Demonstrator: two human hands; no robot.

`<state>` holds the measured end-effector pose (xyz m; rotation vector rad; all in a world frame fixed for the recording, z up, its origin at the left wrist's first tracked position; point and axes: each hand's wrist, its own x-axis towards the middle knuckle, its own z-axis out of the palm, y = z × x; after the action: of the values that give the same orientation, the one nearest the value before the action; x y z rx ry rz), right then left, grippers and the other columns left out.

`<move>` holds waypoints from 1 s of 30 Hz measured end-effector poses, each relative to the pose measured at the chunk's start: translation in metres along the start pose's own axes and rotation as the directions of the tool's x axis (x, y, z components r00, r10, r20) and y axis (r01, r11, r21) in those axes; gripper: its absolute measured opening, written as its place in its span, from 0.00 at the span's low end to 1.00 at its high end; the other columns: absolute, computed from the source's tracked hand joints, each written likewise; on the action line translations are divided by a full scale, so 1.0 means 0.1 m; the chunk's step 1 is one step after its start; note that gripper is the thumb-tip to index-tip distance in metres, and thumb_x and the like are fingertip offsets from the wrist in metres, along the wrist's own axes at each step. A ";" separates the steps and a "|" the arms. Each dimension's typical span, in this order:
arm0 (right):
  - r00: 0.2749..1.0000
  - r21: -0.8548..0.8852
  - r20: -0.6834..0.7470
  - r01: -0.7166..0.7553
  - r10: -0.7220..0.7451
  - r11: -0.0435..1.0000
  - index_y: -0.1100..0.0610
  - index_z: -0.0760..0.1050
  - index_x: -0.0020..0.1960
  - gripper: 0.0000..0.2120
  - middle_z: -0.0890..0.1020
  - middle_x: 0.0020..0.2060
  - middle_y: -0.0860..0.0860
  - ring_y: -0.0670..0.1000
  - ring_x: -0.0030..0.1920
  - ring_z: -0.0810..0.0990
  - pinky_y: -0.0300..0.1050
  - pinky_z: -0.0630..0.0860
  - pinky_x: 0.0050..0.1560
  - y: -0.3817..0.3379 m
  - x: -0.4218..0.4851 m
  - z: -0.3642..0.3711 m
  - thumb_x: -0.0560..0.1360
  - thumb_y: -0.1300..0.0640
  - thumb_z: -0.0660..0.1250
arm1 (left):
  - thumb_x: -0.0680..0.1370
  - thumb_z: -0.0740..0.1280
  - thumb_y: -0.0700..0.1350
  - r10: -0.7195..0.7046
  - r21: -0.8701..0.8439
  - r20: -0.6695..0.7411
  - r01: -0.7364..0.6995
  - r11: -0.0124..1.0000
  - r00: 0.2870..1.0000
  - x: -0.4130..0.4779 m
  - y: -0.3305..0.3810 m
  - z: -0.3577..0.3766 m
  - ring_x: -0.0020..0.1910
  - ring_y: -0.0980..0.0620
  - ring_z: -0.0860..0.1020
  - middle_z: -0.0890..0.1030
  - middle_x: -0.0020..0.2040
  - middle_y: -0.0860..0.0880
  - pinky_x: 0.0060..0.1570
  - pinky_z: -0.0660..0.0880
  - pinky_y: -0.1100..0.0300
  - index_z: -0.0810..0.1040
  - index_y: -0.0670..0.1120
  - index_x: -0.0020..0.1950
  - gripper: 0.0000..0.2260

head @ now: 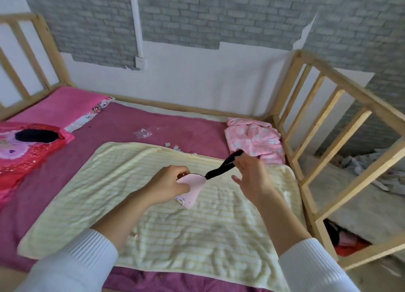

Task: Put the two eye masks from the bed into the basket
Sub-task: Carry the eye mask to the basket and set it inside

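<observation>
Soft, matt pink cloth for the eye mask [192, 187] pinched in the left hand [168, 185], with a black elastic strap [221, 166] stretched to the right hand [252, 177]. Below the grip, nubbly pale-yellow towelling blanket [153, 215]. Beyond, bare unvarnished wood bed frame [317, 107]. White ribbed knit sleeves [83, 261].

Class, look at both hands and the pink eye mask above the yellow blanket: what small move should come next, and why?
Probably gather the black strap into the left hand with the pink eye mask. The strap is stretched out to the right hand, so bundling it would free that hand. The black eye mask still lies on the red pillow, and no basket is in view.
</observation>
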<state>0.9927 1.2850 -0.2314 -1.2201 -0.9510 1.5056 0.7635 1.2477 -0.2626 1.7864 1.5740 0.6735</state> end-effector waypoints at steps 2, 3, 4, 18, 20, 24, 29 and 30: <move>0.982 -0.753 0.106 0.183 -0.158 0.632 0.62 0.75 0.49 0.09 0.78 0.44 0.59 0.59 0.48 0.76 0.51 0.67 0.48 -0.02 0.04 0.08 0.75 0.64 0.56 | 0.65 0.64 0.44 0.026 -0.034 -0.045 -0.028 0.999 0.999 -0.05 0.02 -0.15 0.29 0.54 0.63 0.67 0.29 0.54 0.31 0.59 0.57 0.70 0.47 0.33 0.04; 0.970 -0.934 0.173 0.216 -0.169 0.283 0.61 0.75 0.51 0.11 0.79 0.45 0.58 0.60 0.48 0.77 0.52 0.68 0.49 -0.01 0.04 0.10 0.76 0.63 0.54 | 0.65 0.64 0.44 0.041 -0.049 -0.081 -0.045 0.998 0.996 -0.07 0.02 -0.23 0.29 0.54 0.62 0.65 0.29 0.55 0.30 0.59 0.59 0.67 0.48 0.31 0.06; 0.961 -0.970 0.234 0.241 -0.148 0.030 0.60 0.76 0.54 0.13 0.81 0.48 0.56 0.59 0.50 0.79 0.53 0.70 0.52 -0.01 0.02 0.12 0.77 0.62 0.54 | 0.65 0.64 0.44 0.052 -0.051 -0.118 -0.059 0.997 0.992 -0.09 0.02 -0.31 0.29 0.55 0.62 0.65 0.28 0.56 0.29 0.58 0.61 0.66 0.49 0.31 0.07; 0.864 -0.093 0.322 0.435 -0.386 0.896 0.47 0.83 0.50 0.09 0.85 0.49 0.46 0.45 0.51 0.83 0.49 0.75 0.57 -0.10 -0.26 1.04 0.71 0.53 0.72 | 0.64 0.65 0.40 0.042 -0.128 -0.127 -0.059 0.990 0.991 -0.59 -0.25 -0.88 0.26 0.60 0.66 0.71 0.27 0.58 0.25 0.62 0.68 0.73 0.49 0.31 0.05; 0.836 -0.586 0.275 0.538 -0.475 0.606 0.45 0.80 0.56 0.16 0.85 0.40 0.43 0.44 0.43 0.83 0.50 0.75 0.53 0.02 -0.24 1.14 0.69 0.50 0.73 | 0.64 0.64 0.40 0.108 -0.129 -0.123 -0.124 0.984 0.987 -0.63 -0.23 -0.92 0.27 0.59 0.62 0.67 0.27 0.56 0.25 0.60 0.68 0.70 0.45 0.31 0.03; 0.873 -0.564 0.376 0.483 -0.312 0.670 0.46 0.82 0.39 0.11 0.83 0.33 0.42 0.44 0.35 0.80 0.51 0.78 0.45 0.04 -0.31 1.20 0.63 0.40 0.74 | 0.66 0.68 0.41 0.071 -0.234 -0.221 -0.123 0.964 0.973 -0.66 -0.31 -1.06 0.28 0.60 0.68 0.73 0.28 0.58 0.27 0.63 0.68 0.77 0.49 0.34 0.03; 0.752 -0.459 0.615 0.585 -0.237 0.668 0.47 0.83 0.38 0.09 0.84 0.35 0.38 0.35 0.40 0.79 0.30 0.73 0.45 0.01 -0.41 1.34 0.68 0.61 0.75 | 0.67 0.71 0.45 0.040 -0.309 -0.186 -0.097 0.946 0.982 -0.70 -0.35 -1.12 0.29 0.60 0.71 0.76 0.29 0.58 0.30 0.66 0.66 0.81 0.51 0.38 0.02; 0.760 -0.478 0.600 0.592 -0.251 0.649 0.48 0.83 0.36 0.10 0.83 0.34 0.39 0.35 0.37 0.78 0.30 0.72 0.43 0.02 -0.41 1.37 0.67 0.63 0.74 | 0.67 0.72 0.45 0.045 -0.329 -0.191 -0.108 0.938 0.980 -0.71 -0.35 -1.12 0.32 0.60 0.74 0.79 0.32 0.59 0.32 0.69 0.67 0.82 0.53 0.40 0.04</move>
<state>0.8605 1.2434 -0.1952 -0.9321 -2.0971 1.1028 0.6466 1.1956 -0.2129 1.5693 1.4041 1.1011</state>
